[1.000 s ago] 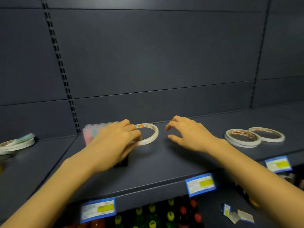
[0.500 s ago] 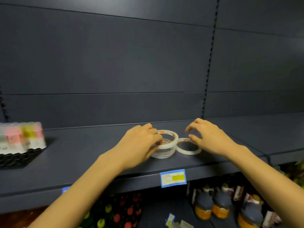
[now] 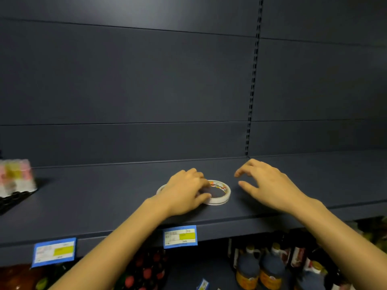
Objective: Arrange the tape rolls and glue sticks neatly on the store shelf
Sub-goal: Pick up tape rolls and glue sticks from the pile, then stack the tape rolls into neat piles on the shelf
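The left hand (image 3: pixel 184 190) lies palm down over a white tape roll (image 3: pixel 218 192) that sits flat on the dark shelf (image 3: pixel 104 197), its fingertips (image 3: pixel 204 183) curled onto the near-left part of the ring and its thumb pressed against the outer wall, so the roll is pinched between them. A thin white edge (image 3: pixel 160 189) peeks out from under the left side of that hand; it looks like the rim of a 2nd roll, though the hand hides too much to be sure. The right hand (image 3: pixel 266 185) hangs just beside the roll on its right, touching nothing, fingers loosely spread and bent, thumb pointing toward the ring. Both bare forearms reach up from the bottom of the view. Far off at the left end of the same shelf stands a blurred pack of pastel glue sticks (image 3: pixel 15 176) in a black tray (image 3: pixel 12 200). Along the shelf's front lip hang 2 blue-bordered price tags with yellow patches, 1 below the left forearm (image 3: pixel 180 236) and 1 further left (image 3: pixel 54 252). Underneath, on the lower level, dark bottles with yellow labels (image 3: pixel 259 266) crowd the right, and red and green caps (image 3: pixel 146 271) show in the middle
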### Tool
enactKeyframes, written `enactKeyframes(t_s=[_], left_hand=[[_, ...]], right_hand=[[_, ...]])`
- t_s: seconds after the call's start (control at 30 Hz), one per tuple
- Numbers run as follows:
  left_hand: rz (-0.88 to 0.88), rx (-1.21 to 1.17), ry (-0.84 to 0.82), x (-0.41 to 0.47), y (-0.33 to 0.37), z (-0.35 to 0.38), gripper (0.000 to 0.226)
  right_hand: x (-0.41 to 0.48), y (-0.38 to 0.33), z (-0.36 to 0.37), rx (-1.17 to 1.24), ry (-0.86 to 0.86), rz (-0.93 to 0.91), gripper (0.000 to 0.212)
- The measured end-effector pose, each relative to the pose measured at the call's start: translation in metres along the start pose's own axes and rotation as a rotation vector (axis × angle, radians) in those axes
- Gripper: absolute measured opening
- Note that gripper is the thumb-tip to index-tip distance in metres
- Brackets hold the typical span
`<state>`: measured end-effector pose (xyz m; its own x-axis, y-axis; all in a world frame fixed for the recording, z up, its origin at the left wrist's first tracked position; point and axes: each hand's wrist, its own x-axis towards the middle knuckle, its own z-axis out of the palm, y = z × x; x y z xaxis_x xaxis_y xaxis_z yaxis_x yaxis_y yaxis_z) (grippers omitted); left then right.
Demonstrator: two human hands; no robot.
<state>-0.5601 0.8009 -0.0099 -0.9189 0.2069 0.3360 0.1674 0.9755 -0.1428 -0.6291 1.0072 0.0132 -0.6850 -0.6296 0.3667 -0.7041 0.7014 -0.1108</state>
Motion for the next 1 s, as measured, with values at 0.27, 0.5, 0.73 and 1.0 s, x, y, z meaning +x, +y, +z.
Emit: enactKeyframes(t_s=[0.27, 0.5, 0.73, 1.0], left_hand=[[-0.385, 0.191, 0.131, -0.097, -0.078, -0.04, 0.037], [-0.729, 0.28, 0.13, -0.235, -0.132, -0.073, 0.037], [-0.906, 0.331, 0.081, -0.369, -0.18, -0.107, 0.038], [-0.928, 0.356, 0.031, -0.495, -0.247, -0.142, 0.037]], right_hand=[[0.049, -0.102, 0.027, 0.123, -0.012, -0.313, 0.028], [0.069, -0.251, 0.063, 0.235, -0.052, -0.627, 0.03], [0.067, -0.392, 0.085, 0.29, -0.075, -0.785, 0.03], [0.064, -0.547, 0.106, 0.323, -0.101, -0.798, 0.031]])
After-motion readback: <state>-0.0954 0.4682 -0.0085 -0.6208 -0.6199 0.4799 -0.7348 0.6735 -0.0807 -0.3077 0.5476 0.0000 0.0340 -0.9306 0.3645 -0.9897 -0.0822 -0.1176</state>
